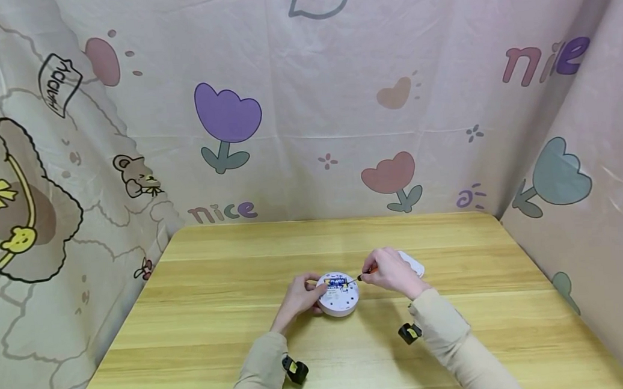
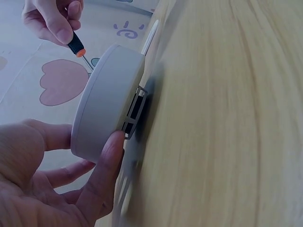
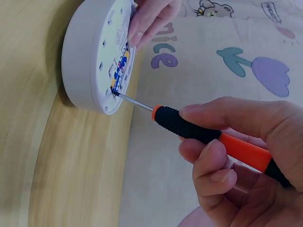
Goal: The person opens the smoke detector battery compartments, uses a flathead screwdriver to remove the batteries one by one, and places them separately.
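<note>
A round white plastic device (image 1: 338,307) is tilted up off the wooden table, its flat face towards me. My left hand (image 1: 299,298) grips its left rim, thumb on the face and fingers on the underside. A blue and yellow patch (image 3: 121,66) shows in the face, which also has several small holes. From the right, my right hand (image 1: 390,270) holds a screwdriver (image 3: 184,126) with a black and orange handle. The tip meets the face at the edge of the blue patch. On the underside, a slotted bracket (image 2: 136,111) sticks out near the left fingers.
A white round-cornered flat piece (image 1: 415,264) lies on the wooden table (image 1: 201,323) behind the right hand, partly hidden by it. Printed curtains (image 1: 305,98) stand behind the table and along both sides. Black cameras (image 1: 296,370) are strapped at both wrists.
</note>
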A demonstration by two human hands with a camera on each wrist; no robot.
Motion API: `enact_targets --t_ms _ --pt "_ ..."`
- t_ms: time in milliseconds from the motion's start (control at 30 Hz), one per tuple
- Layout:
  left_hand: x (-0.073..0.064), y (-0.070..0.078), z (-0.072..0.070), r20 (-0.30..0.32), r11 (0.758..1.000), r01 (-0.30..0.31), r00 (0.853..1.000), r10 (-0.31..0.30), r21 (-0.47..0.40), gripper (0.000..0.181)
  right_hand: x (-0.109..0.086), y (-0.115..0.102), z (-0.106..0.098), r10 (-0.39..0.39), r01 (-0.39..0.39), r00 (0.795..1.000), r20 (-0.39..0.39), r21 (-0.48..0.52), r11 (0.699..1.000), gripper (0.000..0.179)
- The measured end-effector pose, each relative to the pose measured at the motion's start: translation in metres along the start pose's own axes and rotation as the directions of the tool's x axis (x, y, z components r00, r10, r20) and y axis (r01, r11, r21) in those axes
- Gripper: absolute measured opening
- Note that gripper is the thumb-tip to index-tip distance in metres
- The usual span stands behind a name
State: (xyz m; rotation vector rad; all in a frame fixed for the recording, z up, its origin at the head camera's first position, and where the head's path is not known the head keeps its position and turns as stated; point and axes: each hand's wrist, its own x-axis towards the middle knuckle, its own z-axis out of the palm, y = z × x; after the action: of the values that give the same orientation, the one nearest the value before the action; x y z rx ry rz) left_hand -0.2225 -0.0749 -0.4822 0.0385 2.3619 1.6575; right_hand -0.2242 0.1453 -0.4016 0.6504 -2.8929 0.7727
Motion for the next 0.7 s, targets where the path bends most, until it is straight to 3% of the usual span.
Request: enact_targets --t_ms 167,333,567,700 --pt "0.0 0.001 0.001 -0.001 1.0 -0.008 1.0 0.008 0.006 0.038 0.003 0.008 0.0 0.07 -0.077 0.995 0.065 0.115 0.99 0.005" --pt "-0.001 0.002 0.002 -0.004 0.999 -0.036 0.999 0.036 0.013 0.038 0.002 0.021 0.0 0.093 -0.123 0.988 0.119 0.27 0.955 0.006" --pt "0.001 -0.001 0.002 -0.01 1.0 -0.02 1.0 0.02 0.013 0.037 -0.004 0.044 0.007 0.165 -0.22 0.974 0.153 0.495 0.84 0.013" --pt "0.001 -0.001 0.002 -0.008 1.0 -0.008 1.0 0.007 -0.006 0.038 -0.01 0.047 0.007 0.169 -0.231 0.972 0.161 0.58 0.781 0.016"
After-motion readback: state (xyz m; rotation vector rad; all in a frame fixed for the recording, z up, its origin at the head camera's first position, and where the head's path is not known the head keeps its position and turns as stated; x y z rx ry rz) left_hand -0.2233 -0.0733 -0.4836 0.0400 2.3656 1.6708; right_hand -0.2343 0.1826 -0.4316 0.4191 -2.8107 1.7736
